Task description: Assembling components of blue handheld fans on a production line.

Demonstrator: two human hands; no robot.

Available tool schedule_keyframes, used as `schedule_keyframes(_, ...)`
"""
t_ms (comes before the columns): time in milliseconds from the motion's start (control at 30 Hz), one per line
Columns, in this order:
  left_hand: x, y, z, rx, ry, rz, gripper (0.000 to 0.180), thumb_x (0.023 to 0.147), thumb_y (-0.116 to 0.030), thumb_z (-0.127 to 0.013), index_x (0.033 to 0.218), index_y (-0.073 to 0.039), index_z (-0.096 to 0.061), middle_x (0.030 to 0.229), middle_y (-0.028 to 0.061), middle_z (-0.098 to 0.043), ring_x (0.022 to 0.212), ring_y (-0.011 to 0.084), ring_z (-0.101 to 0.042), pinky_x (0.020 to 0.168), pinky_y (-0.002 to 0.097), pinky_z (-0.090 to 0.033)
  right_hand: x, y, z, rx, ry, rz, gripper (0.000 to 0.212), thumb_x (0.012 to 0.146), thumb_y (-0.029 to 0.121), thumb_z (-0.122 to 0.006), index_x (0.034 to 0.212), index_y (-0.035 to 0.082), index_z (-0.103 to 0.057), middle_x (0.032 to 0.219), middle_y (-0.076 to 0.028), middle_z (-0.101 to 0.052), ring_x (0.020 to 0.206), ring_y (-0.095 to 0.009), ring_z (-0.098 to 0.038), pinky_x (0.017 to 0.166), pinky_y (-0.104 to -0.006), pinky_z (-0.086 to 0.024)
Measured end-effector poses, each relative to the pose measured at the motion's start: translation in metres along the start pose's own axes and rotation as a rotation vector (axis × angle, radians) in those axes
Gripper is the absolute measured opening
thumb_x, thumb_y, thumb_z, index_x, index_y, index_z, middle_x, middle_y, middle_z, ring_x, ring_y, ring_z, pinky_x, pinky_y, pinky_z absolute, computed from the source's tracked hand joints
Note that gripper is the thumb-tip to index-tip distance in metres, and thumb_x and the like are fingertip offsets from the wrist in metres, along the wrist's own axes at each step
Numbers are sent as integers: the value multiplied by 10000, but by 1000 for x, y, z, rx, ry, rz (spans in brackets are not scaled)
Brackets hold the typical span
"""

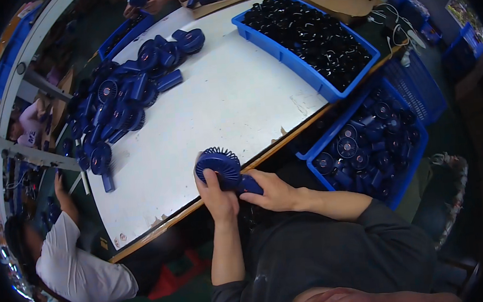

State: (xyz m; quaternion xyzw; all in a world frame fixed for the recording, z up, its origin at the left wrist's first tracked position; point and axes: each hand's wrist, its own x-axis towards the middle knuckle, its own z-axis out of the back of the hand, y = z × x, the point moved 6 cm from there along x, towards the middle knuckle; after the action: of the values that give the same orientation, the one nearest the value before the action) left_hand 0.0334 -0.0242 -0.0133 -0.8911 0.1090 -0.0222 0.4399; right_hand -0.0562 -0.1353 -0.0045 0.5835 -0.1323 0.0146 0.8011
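Observation:
A dark blue handheld fan (227, 166) is held between my two hands, over the near edge of the white table (214, 90). Its round, ribbed head tilts up and to the left, and its short handle points to the right. My left hand (218, 197) is closed around the lower side of the fan head, thumb lying across it. My right hand (273, 191) grips the handle, with fingers wrapped round its end. The undersides of both hands are hidden.
A heap of similar blue fans (118, 104) covers the table's left part. A blue tray (327, 90) of small black parts stands at the far right. Below it, a blue crate (420, 145) holds more fans. A person in a white shirt (83, 265) sits at left; another person's hands (153, 4) work beyond.

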Motion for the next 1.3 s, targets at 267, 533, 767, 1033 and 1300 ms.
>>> schedule_keyframes(267,-28,32,-56,-376,551,533,832,894,-590,-603,1432,11,-401,1522,225,-363,1423,358,-335,1176,522,-256,58,48,46,-478,562,-10,315,931,295,-610,1011,-10,-597,935,-243,-654,844,-430,-646,757,-475,-528)
schedule_keyframes(533,-23,14,-62,-272,612,427,856,820,-221,-791,1463,29,-283,1076,180,-609,1118,334,-603,1039,588,-441,206,-90,309,-1367,-125,-252,216,831,105,-627,987,-23,-705,1033,-221,-700,1011,-402,-664,873,-459,-561)
schedule_keyframes(767,-26,9,-55,94,522,236,859,859,-108,-743,1511,3,-196,942,139,-583,881,261,-638,544,330,-619,195,-55,304,-1164,-442,-163,168,815,92,-586,918,25,-701,914,-226,-711,893,-384,-705,790,-481,-570)
schedule_keyframes(1033,-21,21,-61,657,297,-71,358,933,-65,-657,1246,44,-522,995,98,-617,875,172,-629,702,286,-577,23,25,87,-542,-187,296,85,830,50,-582,873,-23,-584,924,-172,-597,869,-342,-625,743,-422,-532)
schedule_keyframes(1300,-65,46,-33,838,413,-44,269,917,-19,-656,1157,42,-550,993,72,-625,900,132,-604,849,265,-484,-62,-45,72,823,45,-394,222,926,153,-685,1014,-50,-664,877,-114,-693,770,-160,-684,665,-289,-565)
